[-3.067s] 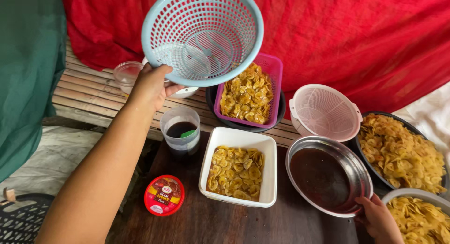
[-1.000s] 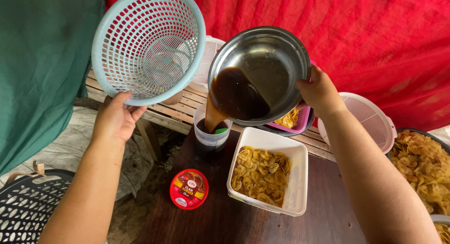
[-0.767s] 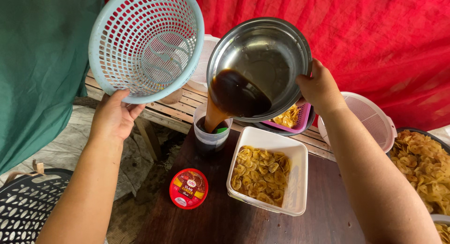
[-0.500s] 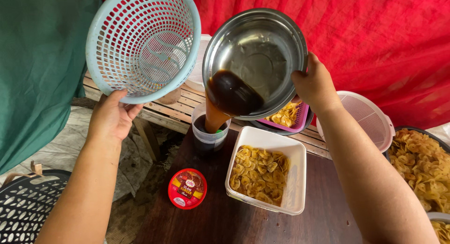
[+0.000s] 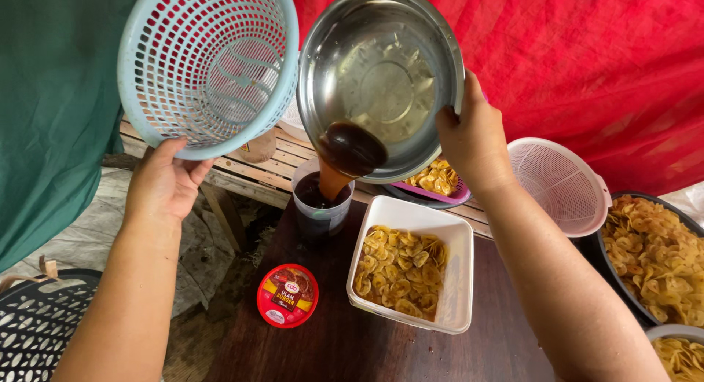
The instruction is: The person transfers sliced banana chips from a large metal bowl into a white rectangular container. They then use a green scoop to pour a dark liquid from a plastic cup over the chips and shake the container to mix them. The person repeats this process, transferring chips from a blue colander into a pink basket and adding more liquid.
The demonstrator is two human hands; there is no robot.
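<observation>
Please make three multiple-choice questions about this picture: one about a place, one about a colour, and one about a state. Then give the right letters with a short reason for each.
1. Where does the round red tub lie?
A. on the dark table, left of the white rectangular container
B. inside the pink strainer
C. in the steel bowl

2. What colour is the basket that the left hand holds up?
A. yellow
B. light blue
C. black

3. How is the steel bowl held?
A. flat on the table
B. upside down over the chips
C. tilted, with dark liquid running into the plastic cup

Answers:
1 A, the red tub sits on the table beside the white container.
2 B, the left hand grips a light blue basket.
3 C, the right hand tips the steel bowl and liquid streams into the cup.
</observation>
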